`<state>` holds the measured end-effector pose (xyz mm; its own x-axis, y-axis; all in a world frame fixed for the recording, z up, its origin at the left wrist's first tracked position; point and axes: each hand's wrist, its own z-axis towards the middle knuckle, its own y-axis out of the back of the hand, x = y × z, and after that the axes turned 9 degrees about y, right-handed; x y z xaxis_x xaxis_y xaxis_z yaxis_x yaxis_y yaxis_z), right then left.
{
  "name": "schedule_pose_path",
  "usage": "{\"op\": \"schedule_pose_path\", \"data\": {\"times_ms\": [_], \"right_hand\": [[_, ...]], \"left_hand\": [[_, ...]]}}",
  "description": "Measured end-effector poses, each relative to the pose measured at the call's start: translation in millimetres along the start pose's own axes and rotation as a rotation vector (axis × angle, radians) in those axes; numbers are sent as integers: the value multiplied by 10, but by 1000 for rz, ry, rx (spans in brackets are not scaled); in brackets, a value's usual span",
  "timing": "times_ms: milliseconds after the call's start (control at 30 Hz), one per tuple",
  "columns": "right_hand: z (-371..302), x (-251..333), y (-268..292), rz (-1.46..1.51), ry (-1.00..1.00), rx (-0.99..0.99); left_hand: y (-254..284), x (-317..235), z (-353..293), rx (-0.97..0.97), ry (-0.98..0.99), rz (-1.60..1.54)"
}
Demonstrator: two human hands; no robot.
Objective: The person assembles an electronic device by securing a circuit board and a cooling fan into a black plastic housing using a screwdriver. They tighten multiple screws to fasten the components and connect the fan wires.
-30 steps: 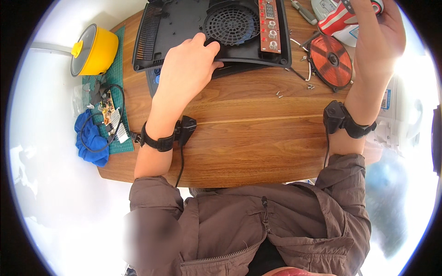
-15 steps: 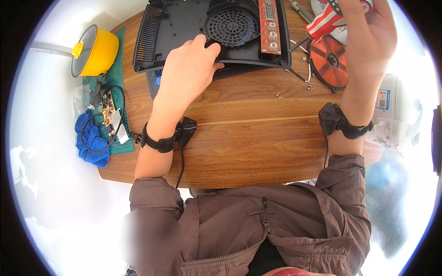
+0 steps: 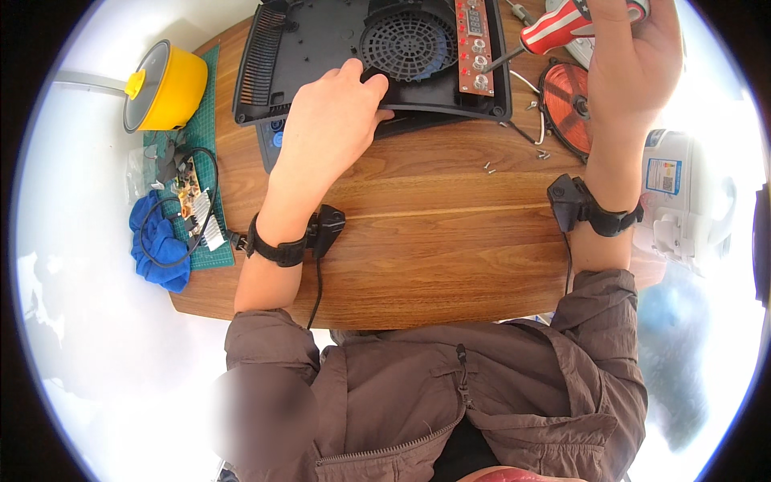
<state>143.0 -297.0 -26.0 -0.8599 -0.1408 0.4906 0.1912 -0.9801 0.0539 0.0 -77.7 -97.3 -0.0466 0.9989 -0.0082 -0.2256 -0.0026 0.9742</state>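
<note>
My left hand (image 3: 331, 116) grips the near edge of a black plastic induction cooker housing (image 3: 317, 48), thumb below the rim and fingers above it. The housing has a round fan grille (image 3: 407, 46) and a narrow brown control board (image 3: 475, 56) with a small display, red parts and round buttons. My right hand (image 3: 634, 80) is closed round a screwdriver (image 3: 554, 30) with a red, white and blue handle. Its shaft slants down-left, and the tip appears at the board's right edge by the lowest button; contact is hard to judge. Beneath the housing shows a dark panel (image 3: 269, 149) with blue marks.
A copper coil (image 3: 562, 88) lies right of the housing, near loose screws (image 3: 542, 154) and a white wire. At left, a green cutting mat (image 3: 210, 104) bears a yellow pot (image 3: 173, 92), a circuit board (image 3: 193, 197) and a blue cloth (image 3: 161, 245). A white appliance (image 3: 683, 193) stands at right.
My right hand has brought the screwdriver left and down, so its shaft now reaches over the control board's edge. My left hand keeps its hold on the housing.
</note>
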Motion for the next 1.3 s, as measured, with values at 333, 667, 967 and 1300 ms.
{"op": "schedule_pose_path", "data": {"times_ms": [333, 667, 967, 1300], "right_hand": [[46, -153, 88, -104, 223, 95], [-35, -50, -73, 38, 87, 57], [43, -204, 73, -22, 266, 110], [-39, -230, -22, 175, 108, 38]], "left_hand": [[-21, -4, 36, -8, -28, 4], [-19, 1, 2, 0, -10, 18], [-19, -10, 24, -11, -30, 16], [-25, 0, 5, -5, -17, 25]]}}
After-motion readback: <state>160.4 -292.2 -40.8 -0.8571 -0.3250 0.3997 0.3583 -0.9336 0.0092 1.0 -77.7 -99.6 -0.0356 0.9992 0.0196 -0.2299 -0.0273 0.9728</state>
